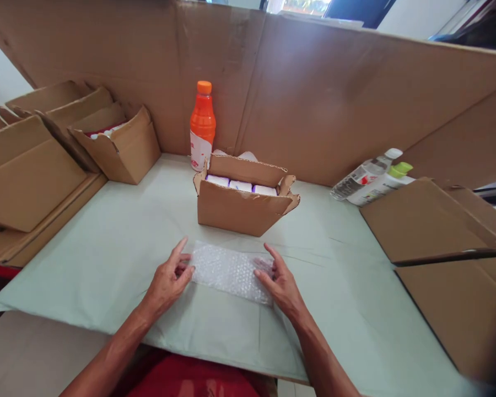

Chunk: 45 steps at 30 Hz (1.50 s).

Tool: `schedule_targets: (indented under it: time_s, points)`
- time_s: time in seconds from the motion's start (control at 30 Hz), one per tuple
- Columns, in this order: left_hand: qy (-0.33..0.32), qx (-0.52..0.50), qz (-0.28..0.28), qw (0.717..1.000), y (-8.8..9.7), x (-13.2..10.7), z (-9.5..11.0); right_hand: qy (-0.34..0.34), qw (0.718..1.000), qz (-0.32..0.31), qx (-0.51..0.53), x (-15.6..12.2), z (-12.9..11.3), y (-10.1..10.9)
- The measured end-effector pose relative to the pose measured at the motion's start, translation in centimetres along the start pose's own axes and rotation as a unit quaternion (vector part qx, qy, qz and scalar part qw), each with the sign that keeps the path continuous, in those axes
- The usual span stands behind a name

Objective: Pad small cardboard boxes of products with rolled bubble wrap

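Note:
A small clear strip of bubble wrap [229,271] lies over the pale green covered table, between my two hands. My left hand [169,278] is at its left end, index finger stretched out and thumb apart from it, the thumb tip touching the edge. At the right end, my right hand [283,284] has its thumb over the wrap, and other fingers show through the clear film behind it. Its index finger points away. Just beyond the wrap stands an open cardboard box [243,207] holding a row of white packs with purple edges [240,186].
An orange bottle [203,127] stands behind the box. Several open cartons [124,146] line the left side. At right, a clear bottle [366,173] and a white bottle with a green cap [380,187] lean by brown cartons [430,220]. A cardboard wall [334,94] closes the back.

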<state>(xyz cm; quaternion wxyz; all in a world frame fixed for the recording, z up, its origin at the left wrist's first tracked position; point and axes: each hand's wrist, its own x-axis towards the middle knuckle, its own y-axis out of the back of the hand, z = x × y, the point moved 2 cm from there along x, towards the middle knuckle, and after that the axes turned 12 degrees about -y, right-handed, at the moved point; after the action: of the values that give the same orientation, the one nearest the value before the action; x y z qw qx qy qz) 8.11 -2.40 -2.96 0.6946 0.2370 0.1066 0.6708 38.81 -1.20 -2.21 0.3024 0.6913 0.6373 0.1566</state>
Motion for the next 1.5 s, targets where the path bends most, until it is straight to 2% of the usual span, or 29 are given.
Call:
schedule_targets:
  time_s: [0.1,0.2,0.27,0.33,0.4,0.5,0.57,0.63,0.67,0.7,0.77,0.8,0.83,0.9,1.0,1.07,1.2,1.33,1.4,1.5]
  points:
    - [-0.063,0.012,-0.063,0.996,-0.3,0.6,0.0,0.039,0.999,-0.024,-0.023,-1.4,0.5,0.2]
    - [-0.103,0.043,-0.104,0.988,-0.9,0.9,0.2,0.089,0.990,-0.029,-0.106,-2.5,1.5,-0.1]
    - [-0.131,0.065,-0.117,0.982,-1.1,0.8,0.9,0.131,0.978,-0.031,-0.161,-2.9,1.7,0.2]
    - [-0.194,0.081,-0.117,0.971,-0.6,0.8,2.5,0.191,0.966,-0.015,-0.175,-3.0,0.9,1.3]
    - [-0.290,0.103,-0.077,0.948,0.6,1.2,4.9,0.259,0.953,0.041,-0.152,-2.9,-1.4,3.5]
    - [-0.422,0.177,0.059,0.887,3.4,4.0,9.3,0.333,0.919,0.178,-0.112,-1.6,-7.2,7.6]
    - [-0.469,0.220,0.137,0.844,5.0,7.2,11.8,0.365,0.886,0.270,-0.092,0.4,-11.4,10.0]
    - [-0.469,0.240,0.155,0.836,6.0,11.2,13.5,0.382,0.868,0.307,-0.082,3.5,-14.8,11.6]
    - [-0.451,0.252,0.129,0.847,6.3,13.3,14.0,0.376,0.874,0.296,-0.087,5.3,-16.0,12.1]
    - [-0.428,0.269,0.079,0.859,6.4,15.3,14.3,0.355,0.891,0.266,-0.101,7.3,-17.0,12.5]
    - [-0.366,0.312,-0.041,0.876,6.3,18.4,14.4,0.278,0.933,0.157,-0.164,11.0,-18.0,12.6]
    - [-0.335,0.331,-0.091,0.877,6.2,19.5,14.3,0.236,0.945,0.092,-0.208,12.4,-18.2,12.5]
    - [-0.312,0.345,-0.128,0.876,6.1,20.3,14.1,0.201,0.945,0.034,-0.257,13.5,-18.3,12.3]
    - [-0.305,0.362,-0.167,0.865,5.7,21.0,13.8,0.166,0.919,-0.039,-0.355,14.8,-18.6,11.8]
    - [-0.348,0.370,-0.209,0.835,4.8,21.1,13.8,0.165,0.868,-0.068,-0.464,15.4,-19.3,10.9]
    - [-0.362,0.370,-0.230,0.824,4.1,21.2,13.8,0.165,0.848,-0.079,-0.498,15.7,-19.7,10.0]
    - [-0.351,0.355,-0.267,0.824,3.6,21.9,13.7,0.151,0.833,-0.091,-0.524,16.3,-20.0,8.6]
    - [-0.327,0.349,-0.302,0.825,4.3,21.7,13.5,0.146,0.827,-0.117,-0.530,15.8,-20.1,9.0]
    - [-0.336,0.350,-0.273,0.830,5.2,21.1,13.7,0.150,0.829,-0.111,-0.527,15.1,-20.4,10.0]
    - [-0.374,0.358,-0.172,0.838,6.2,20.4,14.8,0.173,0.824,-0.044,-0.539,13.7,-21.4,12.1]
